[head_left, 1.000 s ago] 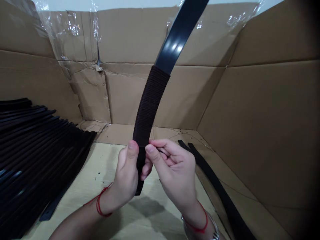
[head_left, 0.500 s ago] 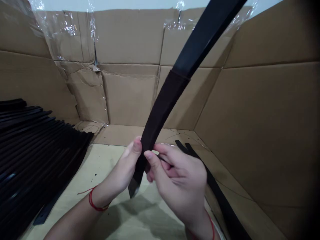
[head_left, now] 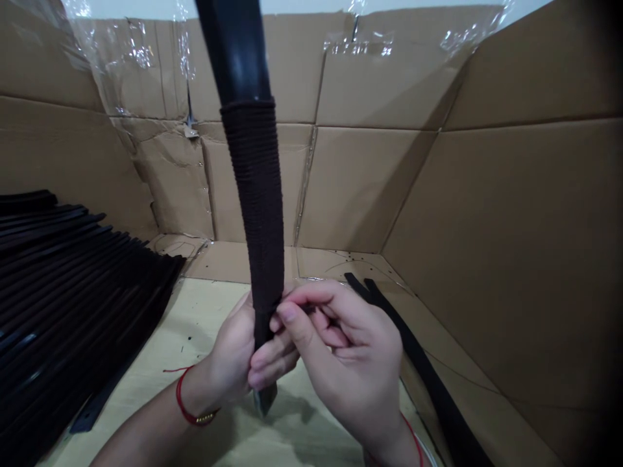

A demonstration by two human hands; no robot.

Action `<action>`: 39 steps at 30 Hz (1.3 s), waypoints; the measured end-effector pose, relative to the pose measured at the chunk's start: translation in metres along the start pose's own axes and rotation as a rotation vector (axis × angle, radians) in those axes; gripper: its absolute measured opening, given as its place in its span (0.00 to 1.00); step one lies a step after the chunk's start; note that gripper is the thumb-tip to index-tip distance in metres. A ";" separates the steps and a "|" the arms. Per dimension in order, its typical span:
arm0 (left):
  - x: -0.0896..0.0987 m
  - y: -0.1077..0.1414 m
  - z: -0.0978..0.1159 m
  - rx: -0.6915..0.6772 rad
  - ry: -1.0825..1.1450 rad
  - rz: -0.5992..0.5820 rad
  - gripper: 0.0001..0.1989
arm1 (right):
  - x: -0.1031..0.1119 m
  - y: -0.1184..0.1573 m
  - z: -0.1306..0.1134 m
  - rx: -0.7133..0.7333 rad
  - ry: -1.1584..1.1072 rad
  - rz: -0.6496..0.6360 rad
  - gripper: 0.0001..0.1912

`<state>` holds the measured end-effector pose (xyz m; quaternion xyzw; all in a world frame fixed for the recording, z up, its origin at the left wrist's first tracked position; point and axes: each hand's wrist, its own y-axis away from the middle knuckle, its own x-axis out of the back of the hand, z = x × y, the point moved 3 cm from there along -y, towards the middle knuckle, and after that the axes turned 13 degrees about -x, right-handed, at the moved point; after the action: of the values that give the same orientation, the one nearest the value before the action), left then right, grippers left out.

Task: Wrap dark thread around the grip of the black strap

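Note:
A long, curved black strip (head_left: 238,58) stands nearly upright in front of me, its top running out of view. Dark brown cord (head_left: 257,194) is wound around its middle in tight, ridged turns. My left hand (head_left: 231,347) is closed around the strip just below the winding, with its fingers curling round to the front. The strip's lower tip pokes out beneath them. At the winding's lower edge, my right hand (head_left: 353,357) pinches the cord between thumb and forefinger. The loose length of cord is mostly hidden inside that hand.
Many similar dark strips (head_left: 87,292) lie stacked at the left. Two black straps (head_left: 423,370) run along the right side. Taped cardboard walls (head_left: 370,188) enclose the pale work surface (head_left: 199,308), where small dark scraps lie.
The strip has swung from leaning right to almost upright, its upper part moving left. The left fingers now show around its front. My right hand stays close to the winding's lower edge.

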<state>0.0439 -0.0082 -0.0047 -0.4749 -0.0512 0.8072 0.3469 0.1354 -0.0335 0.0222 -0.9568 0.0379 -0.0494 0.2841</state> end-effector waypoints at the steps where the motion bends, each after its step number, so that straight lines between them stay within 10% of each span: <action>1: -0.001 0.000 -0.001 0.028 0.051 -0.045 0.16 | 0.000 -0.001 0.000 -0.026 0.008 -0.024 0.04; 10: -0.003 0.002 -0.002 0.260 0.130 -0.199 0.22 | 0.005 -0.002 0.006 -0.110 0.044 0.000 0.04; 16: 0.002 0.003 0.002 0.173 -0.128 -0.204 0.41 | 0.007 -0.002 0.005 -0.132 0.090 0.090 0.03; 26: 0.014 0.009 0.011 -0.108 -0.515 0.087 0.23 | 0.001 0.002 0.009 -0.144 -0.124 0.054 0.05; 34: 0.007 0.011 0.026 -0.310 -0.583 0.096 0.15 | 0.027 -0.009 0.007 -0.044 0.086 0.291 0.03; 39: 0.004 0.014 0.031 -0.331 -0.666 0.130 0.14 | 0.020 -0.006 0.006 -0.097 0.057 0.081 0.02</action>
<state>0.0105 -0.0087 0.0030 -0.2384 -0.2606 0.9185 0.1779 0.1565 -0.0275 0.0216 -0.9653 0.0870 -0.0632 0.2378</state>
